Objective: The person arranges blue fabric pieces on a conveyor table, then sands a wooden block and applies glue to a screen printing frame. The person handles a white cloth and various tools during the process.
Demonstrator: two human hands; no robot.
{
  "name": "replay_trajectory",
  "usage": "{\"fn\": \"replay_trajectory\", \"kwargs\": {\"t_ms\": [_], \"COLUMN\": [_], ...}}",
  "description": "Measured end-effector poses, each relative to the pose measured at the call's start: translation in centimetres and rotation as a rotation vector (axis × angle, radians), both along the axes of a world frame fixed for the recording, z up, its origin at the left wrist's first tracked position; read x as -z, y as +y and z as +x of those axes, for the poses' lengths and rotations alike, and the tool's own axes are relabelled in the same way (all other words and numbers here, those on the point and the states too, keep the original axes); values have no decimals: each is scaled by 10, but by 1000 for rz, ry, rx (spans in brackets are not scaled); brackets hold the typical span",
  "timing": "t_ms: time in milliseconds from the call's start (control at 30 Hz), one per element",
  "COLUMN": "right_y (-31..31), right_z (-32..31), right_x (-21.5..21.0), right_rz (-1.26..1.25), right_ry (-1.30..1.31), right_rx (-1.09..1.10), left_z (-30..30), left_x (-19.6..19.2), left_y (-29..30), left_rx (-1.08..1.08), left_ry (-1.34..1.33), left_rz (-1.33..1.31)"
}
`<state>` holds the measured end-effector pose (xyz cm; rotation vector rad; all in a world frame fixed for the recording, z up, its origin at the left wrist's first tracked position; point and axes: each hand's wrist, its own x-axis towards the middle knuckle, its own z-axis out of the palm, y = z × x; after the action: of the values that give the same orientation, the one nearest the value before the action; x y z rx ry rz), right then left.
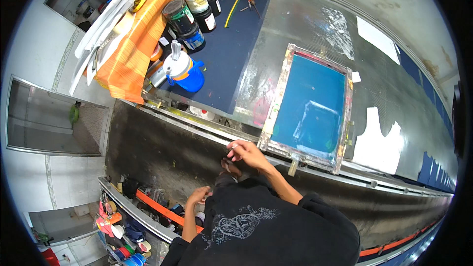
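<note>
My right hand hangs just off the near edge of the long table, its fingers loosely bent and apart, with nothing visible in them. Closer to my body, my left hand is over the floor, fingers loosely stretched and holding nothing that I can see. Nearest to the right hand is a screen-printing frame with blue mesh, lying on the table; neither hand touches it. A white cut cloth piece, shaped like a garment panel, lies flat to the frame's right.
Stacked ink tubs and a blue-and-white water jug stand at the table's left end, beside an orange cloth. An orange-handled tool and yellow strip lie farther back. Behind me, a cluttered shelf holds tape rolls.
</note>
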<state>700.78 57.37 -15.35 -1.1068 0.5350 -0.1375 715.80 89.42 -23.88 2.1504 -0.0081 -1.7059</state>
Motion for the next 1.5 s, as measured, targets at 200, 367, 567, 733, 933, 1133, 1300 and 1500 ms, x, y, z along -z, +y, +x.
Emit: {"fn": "replay_trajectory", "kwargs": {"t_ms": [200,367,567,733,933,1133,1300,1500], "right_y": [-86,-171,-237,-253,-250,-189,-84,-31], "right_z": [97,233,380,432,391,246,134,63], "right_x": [32,61,84,123,125,52,-31,-32], "right_rz": [-183,-798,-1050,-1345,-1111,-866,-594,-241], "right_ry": [9,263,282,244,287,507,342,81], "right_rx": [552,597,73,-103,264,518,518,795], "left_z": [47,82,154,196,221,219,177,105], "left_x": [26,-30,-43,-42,-42,-99,-123,-102], "left_y": [-51,-134,-136,-123,-149,-238,-314,-333], "left_rx": [-249,135,176,152,270,416,758,712], "left_ry": [-549,-494,-413,-371,-346,-221,-510,687], "left_rz": [-495,-605,-717,-599,-653,-877,-1218,-700]}}
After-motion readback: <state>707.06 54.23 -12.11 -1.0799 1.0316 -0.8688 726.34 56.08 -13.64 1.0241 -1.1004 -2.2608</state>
